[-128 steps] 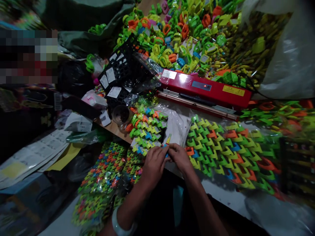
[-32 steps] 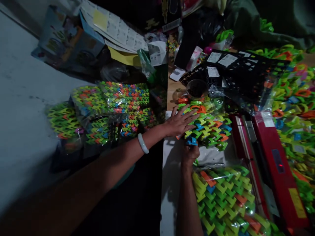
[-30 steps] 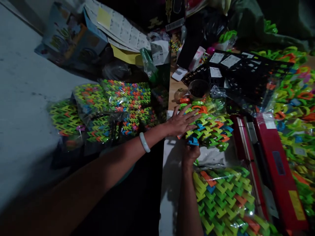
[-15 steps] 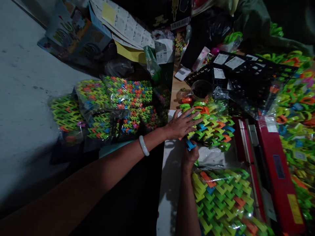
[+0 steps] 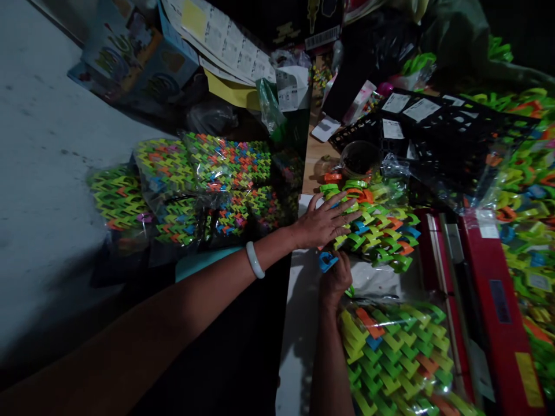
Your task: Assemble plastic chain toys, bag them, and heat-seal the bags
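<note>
Your left hand (image 5: pixel 321 222) lies flat, fingers spread, on the stack of coloured clips (image 5: pixel 377 231) on the worktop (image 5: pixel 299 323). Your right hand (image 5: pixel 336 277) pinches a blue clip (image 5: pixel 326 261) beside the stack's near edge; slotting it in looks next.

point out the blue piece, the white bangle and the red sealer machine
blue piece (image 5: pixel 325 261), head view, on its blue body above the right hand
white bangle (image 5: pixel 255 260), head view, on the band across the left wrist
red sealer machine (image 5: pixel 498 300), head view, on its red top face
</note>
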`<state>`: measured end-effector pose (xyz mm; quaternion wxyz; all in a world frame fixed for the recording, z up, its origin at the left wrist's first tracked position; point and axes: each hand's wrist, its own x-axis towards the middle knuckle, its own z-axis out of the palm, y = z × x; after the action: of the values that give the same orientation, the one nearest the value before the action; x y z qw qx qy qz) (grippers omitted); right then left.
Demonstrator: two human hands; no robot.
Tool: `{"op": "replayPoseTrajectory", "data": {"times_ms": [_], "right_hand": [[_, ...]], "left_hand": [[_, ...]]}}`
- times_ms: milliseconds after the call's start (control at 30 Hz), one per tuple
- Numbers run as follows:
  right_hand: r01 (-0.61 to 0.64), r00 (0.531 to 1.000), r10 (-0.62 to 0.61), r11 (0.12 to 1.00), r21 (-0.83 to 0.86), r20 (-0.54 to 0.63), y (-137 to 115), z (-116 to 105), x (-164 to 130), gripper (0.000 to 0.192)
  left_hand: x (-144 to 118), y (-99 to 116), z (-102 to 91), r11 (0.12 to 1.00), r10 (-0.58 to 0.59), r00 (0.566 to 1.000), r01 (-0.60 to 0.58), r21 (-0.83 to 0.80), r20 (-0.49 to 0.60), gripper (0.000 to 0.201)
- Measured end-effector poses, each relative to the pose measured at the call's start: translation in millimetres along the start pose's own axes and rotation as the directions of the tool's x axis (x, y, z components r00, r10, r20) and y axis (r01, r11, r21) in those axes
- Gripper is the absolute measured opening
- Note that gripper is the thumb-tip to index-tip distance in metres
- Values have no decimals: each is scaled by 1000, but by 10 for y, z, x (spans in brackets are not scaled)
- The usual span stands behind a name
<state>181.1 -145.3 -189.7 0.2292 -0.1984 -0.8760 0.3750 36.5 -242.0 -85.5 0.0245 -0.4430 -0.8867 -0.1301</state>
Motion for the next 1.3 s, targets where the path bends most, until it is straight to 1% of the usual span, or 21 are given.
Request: {"op": "replayPoseTrajectory", "data": {"times_ms": [200, 433, 600, 700, 833, 933, 1033, 1167, 1300], "right_hand": [[-25, 999, 26, 1000, 19, -29, -52, -80, -28, 26], [-1, 1000, 1, 1000, 7, 29, -18, -116, -65, 24], [0, 999, 2, 998, -63, 43, -9, -63, -5, 21], [-19, 999, 21, 997, -78, 35, -20, -17, 23, 18], [-34, 999, 36, 995, -89, 21, -36, 48, 14, 18], [-88, 996, 86, 989, -119, -21, -27, 83, -8, 20], [-150, 988, 144, 975, -164, -48, -18, 95, -12, 28], [-163, 987, 161, 969, -187, -22, -23, 103, 16, 32], [-174, 985, 171, 962, -212, -30, -48, 127, 55, 26]], "left_hand": [[-19, 24, 23, 999, -16, 1000, 16, 37, -8, 51], [-22, 51, 15, 997, -34, 999, 34, 68, 10, 51], [-25, 41, 24, 997, -24, 1000, 25, 68, -9, 51], [-25, 42, 21, 998, -20, 1000, 21, 53, -11, 50], [-21, 50, 17, 999, -34, 999, 34, 30, 3, 50], [-23, 49, 24, 999, -33, 999, 33, 37, -1, 50], [-29, 50, 22, 998, -30, 999, 30, 60, -12, 51], [-32, 63, -11, 997, -44, 999, 44, 67, 6, 51], [-29, 74, -32, 997, -50, 999, 50, 53, 10, 50]]}}
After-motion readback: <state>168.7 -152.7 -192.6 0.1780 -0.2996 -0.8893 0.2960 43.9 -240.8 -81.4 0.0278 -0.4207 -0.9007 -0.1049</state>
